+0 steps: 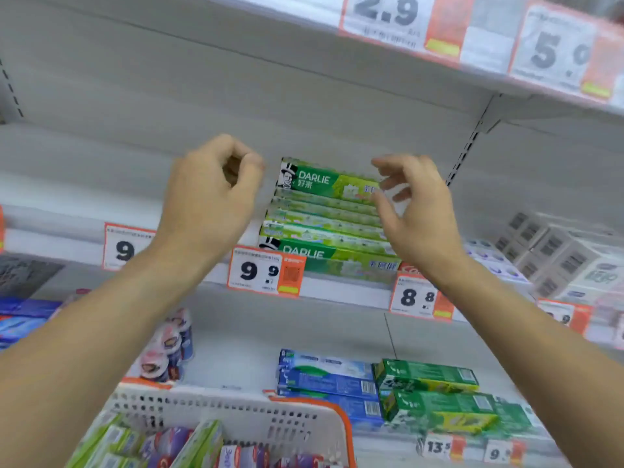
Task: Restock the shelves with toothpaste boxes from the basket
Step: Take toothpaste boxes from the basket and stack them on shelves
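A stack of green Darlie toothpaste boxes (320, 214) lies on the middle shelf (84, 214), above a 9.9 price tag. My left hand (212, 194) hovers just left of the stack, fingers loosely curled, holding nothing. My right hand (415, 211) is at the stack's right end, fingers relaxed and spread, its fingertips close to the top box; contact cannot be told. The white basket (236, 417) with an orange rim sits at the bottom, holding several green and purple toothpaste boxes (196, 447).
The lower shelf carries blue boxes (327, 383), green boxes (435, 396) and small bottles (169, 349). White boxed goods (557, 255) stand on the middle shelf at right. An upper shelf edge with price tags (398, 21) overhangs.
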Action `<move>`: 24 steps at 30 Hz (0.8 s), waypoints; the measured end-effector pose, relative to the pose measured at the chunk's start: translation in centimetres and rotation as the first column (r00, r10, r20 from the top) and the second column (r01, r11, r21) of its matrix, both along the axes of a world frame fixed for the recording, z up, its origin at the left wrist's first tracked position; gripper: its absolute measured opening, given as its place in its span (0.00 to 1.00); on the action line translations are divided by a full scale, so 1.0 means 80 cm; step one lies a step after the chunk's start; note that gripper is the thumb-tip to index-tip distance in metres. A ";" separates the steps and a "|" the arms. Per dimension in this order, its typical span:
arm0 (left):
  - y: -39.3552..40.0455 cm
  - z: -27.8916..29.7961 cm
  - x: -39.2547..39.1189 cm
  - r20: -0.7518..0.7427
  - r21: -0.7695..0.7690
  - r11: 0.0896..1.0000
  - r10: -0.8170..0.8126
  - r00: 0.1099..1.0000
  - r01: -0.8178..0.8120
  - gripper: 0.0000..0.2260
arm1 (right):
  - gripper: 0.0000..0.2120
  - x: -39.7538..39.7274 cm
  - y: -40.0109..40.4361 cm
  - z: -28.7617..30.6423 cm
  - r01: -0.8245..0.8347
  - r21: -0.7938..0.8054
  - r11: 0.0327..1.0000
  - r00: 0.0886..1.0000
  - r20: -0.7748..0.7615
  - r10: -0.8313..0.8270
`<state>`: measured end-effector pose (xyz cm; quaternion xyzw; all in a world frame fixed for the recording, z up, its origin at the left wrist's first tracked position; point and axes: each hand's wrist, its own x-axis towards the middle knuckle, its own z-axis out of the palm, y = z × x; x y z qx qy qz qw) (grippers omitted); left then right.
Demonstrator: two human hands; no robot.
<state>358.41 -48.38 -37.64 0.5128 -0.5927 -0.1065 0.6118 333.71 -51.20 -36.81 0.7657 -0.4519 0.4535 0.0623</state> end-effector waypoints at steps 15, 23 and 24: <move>0.234 -0.338 0.074 0.378 0.908 0.390 -0.600 0.705 -0.155 0.30 | 0.08 0.112 0.191 -0.250 0.113 0.941 0.319 0.910 -0.227 0.346; 0.224 -0.316 0.074 -0.213 0.953 0.229 0.032 0.977 0.200 0.10 | 0.18 0.138 0.190 -0.273 0.142 0.989 0.038 0.913 -0.145 0.381; 0.219 -0.308 0.076 -0.410 0.899 0.253 0.202 0.890 0.356 0.11 | 0.22 0.142 0.190 -0.276 0.090 0.993 -0.074 0.947 -0.062 0.316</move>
